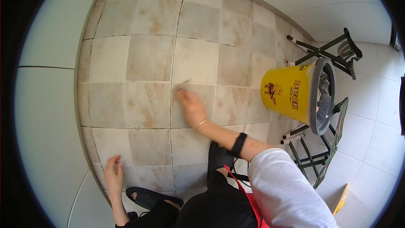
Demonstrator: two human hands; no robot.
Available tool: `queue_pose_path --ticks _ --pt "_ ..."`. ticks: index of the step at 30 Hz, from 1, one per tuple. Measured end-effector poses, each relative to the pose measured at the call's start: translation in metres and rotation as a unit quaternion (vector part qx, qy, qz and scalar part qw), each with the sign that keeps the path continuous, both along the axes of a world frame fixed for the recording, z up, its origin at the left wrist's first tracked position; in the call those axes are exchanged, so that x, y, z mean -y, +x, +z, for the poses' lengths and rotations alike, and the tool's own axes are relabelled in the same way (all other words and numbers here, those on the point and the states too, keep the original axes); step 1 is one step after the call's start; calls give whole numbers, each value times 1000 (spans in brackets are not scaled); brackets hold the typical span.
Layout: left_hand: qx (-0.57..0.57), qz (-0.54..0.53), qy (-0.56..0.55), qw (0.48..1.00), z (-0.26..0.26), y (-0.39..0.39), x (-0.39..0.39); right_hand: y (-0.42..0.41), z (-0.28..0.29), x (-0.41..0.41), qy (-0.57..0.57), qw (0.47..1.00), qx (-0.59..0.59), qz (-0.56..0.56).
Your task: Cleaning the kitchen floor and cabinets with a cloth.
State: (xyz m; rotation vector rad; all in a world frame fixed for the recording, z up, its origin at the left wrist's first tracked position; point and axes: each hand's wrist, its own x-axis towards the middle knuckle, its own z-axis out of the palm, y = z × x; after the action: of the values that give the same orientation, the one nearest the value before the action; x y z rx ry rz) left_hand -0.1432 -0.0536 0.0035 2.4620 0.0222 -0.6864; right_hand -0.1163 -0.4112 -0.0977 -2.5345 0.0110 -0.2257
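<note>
My right hand (pixel 190 106), blurred by motion, is over the tiled floor (pixel 152 57) near the middle of the picture. From its fingertips juts a small, thin, greyish piece (pixel 183 84), too blurred to name. A thin bracelet and a black band are on that arm. Low on the left, my left hand (pixel 114 172) hangs with its fingers loosely curled and apart, holding nothing that I can see. Beneath me are black slippers (pixel 153 198) on my feet.
On the right stands a yellow bin (pixel 286 91) with a grey rim and a liner with rubbish inside. Folding stools (pixel 329 53) with dark metal frames are on both sides of it. Pale cabinet fronts (pixel 47 101) border the floor on the left and at the top.
</note>
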Motion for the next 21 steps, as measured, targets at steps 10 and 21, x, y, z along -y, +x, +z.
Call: queue_pose_path --ticks 10,21 --pt "30 49 58 997 15 -17 -37 27 27 192 -146 971 -31 -184" --pt "22 80 39 996 11 -35 -36 22 25 -6 -28 992 -25 119"
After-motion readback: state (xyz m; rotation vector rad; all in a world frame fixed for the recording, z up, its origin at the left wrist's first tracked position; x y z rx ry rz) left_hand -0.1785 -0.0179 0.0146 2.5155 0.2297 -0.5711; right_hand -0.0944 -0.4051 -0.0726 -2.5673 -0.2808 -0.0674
